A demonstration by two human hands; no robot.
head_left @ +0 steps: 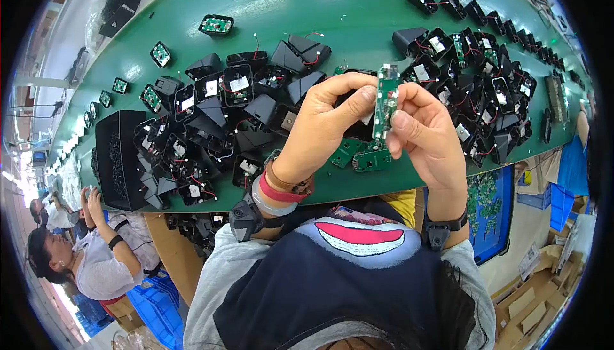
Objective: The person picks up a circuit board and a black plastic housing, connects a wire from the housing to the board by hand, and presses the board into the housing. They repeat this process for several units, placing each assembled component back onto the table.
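Between my two hands a green circuit board (385,102) is held upright above the table's near edge. My left hand (329,119) is closed, its thumb and forefinger at the board's left edge. From the other side, my right hand (433,131) pinches the same board between thumb and fingers. A black housing lies partly hidden behind the hands; whether my left hand touches it I cannot tell. Just below the held board, several more circuit boards (372,160) lie on the green table (332,187).
Black housings with red wires (240,84) are heaped to the left, with another heap (473,94) to the right. A black bin (121,158) of small dark parts stands at far left, near a co-worker (102,260). Blue tray (489,212) with boards sits below right.
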